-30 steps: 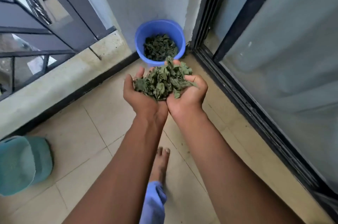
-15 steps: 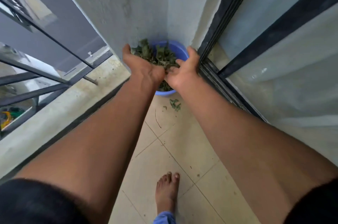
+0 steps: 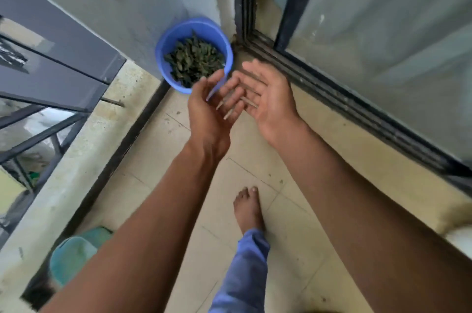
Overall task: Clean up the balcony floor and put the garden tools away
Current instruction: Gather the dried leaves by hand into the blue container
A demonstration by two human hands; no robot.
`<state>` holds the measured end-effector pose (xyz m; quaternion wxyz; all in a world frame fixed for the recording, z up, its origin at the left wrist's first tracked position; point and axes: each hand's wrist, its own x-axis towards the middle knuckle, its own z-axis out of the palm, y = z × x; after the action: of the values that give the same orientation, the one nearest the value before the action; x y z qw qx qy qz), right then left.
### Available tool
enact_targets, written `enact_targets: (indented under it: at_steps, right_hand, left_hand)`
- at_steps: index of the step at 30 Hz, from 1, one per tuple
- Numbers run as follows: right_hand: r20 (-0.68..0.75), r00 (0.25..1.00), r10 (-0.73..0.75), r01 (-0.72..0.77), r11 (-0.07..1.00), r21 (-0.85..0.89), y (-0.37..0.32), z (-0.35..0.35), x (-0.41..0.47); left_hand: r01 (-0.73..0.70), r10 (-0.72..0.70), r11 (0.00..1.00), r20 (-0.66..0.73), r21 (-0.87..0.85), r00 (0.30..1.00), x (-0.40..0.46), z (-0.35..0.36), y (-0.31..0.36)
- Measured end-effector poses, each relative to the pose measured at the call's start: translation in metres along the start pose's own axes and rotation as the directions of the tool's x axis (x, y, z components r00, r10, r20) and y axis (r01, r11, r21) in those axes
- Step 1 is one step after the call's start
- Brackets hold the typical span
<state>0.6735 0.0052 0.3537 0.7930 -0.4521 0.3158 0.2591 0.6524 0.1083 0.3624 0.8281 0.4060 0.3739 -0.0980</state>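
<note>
Head view: round blue plastic bucket (image 3: pixel 163 54) of dark green leaf litter (image 3: pixel 194 62) stands in the wall corner by the sliding-door track (image 3: pixel 332 93). Left hand (image 3: pixel 208 111) and right hand (image 3: pixel 268 94), both unclenched and empty, brush together; best kept over the bucket so crumbs fall inside.

A second ago both cupped hands carried a heap of green leaves; now that heap lies in the blue bucket (image 3: pixel 194 53) at twelve o'clock, piled higher on the leaves (image 3: pixel 194 61) already there. Half a second ago the hands were over the bucket's rim. Now they have drawn back toward six o'clock. The left hand (image 3: pixel 210 111) holds nothing, its fingers loosely bent. The right hand (image 3: pixel 268 98) is palm up at three o'clock of the left, its blurred fingers crossing the left hand's fingers.
</note>
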Motion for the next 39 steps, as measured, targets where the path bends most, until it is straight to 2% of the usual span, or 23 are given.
enact_targets:
  at_steps: [2, 6, 10, 14, 19, 25, 28, 33, 35, 39]
  right_hand:
    - [-0.097, 0.991, -0.087, 0.085, 0.996, -0.017, 0.012, -0.043, -0.043]
    - [-0.299, 0.926, -0.230, 0.235, 0.972, -0.020, 0.038, -0.137, -0.129]
    - [-0.454, 0.842, -0.292, 0.349, 0.936, 0.043, 0.060, -0.238, -0.215]
    - [-0.596, 0.724, -0.346, 0.468, 0.882, 0.057, 0.084, -0.342, -0.308]
    - [-0.749, 0.538, -0.387, 0.572, 0.820, -0.013, 0.107, -0.452, -0.429]
    - [-0.869, 0.364, -0.336, 0.648, 0.761, -0.023, 0.130, -0.565, -0.535]
    - [-0.915, 0.313, -0.253, 0.703, 0.710, 0.045, 0.138, -0.617, -0.573]
    - [-0.971, 0.196, -0.136, 0.751, 0.658, 0.059, 0.151, -0.712, -0.626]
    - [-0.979, 0.177, -0.099, 0.762, 0.643, 0.072, 0.155, -0.753, -0.645]
    - [-0.983, 0.177, -0.040, 0.773, 0.624, 0.114, 0.155, -0.829, -0.682]
  left_hand:
    - [0.044, -0.040, 0.978, -0.024, 0.204, 0.999, -0.047, 0.007, -0.042]
    - [0.056, -0.043, 0.906, -0.040, 0.420, 0.998, -0.123, 0.022, -0.137]
    - [0.002, -0.112, 0.753, 0.125, 0.658, 0.986, -0.204, 0.051, -0.224]
    - [-0.110, -0.199, 0.621, 0.291, 0.776, 0.936, -0.284, 0.090, -0.308]
    - [-0.233, -0.345, 0.508, 0.444, 0.829, 0.827, -0.397, 0.139, -0.408]
    - [-0.305, -0.479, 0.423, 0.496, 0.853, 0.724, -0.505, 0.193, -0.522]
    - [-0.359, -0.537, 0.369, 0.512, 0.857, 0.670, -0.546, 0.218, -0.575]
    - [-0.409, -0.643, 0.309, 0.506, 0.859, 0.576, -0.596, 0.254, -0.673]
    - [-0.418, -0.698, 0.262, 0.470, 0.870, 0.541, -0.610, 0.268, -0.713]
    - [-0.448, -0.752, 0.142, 0.390, 0.883, 0.531, -0.636, 0.301, -0.787]
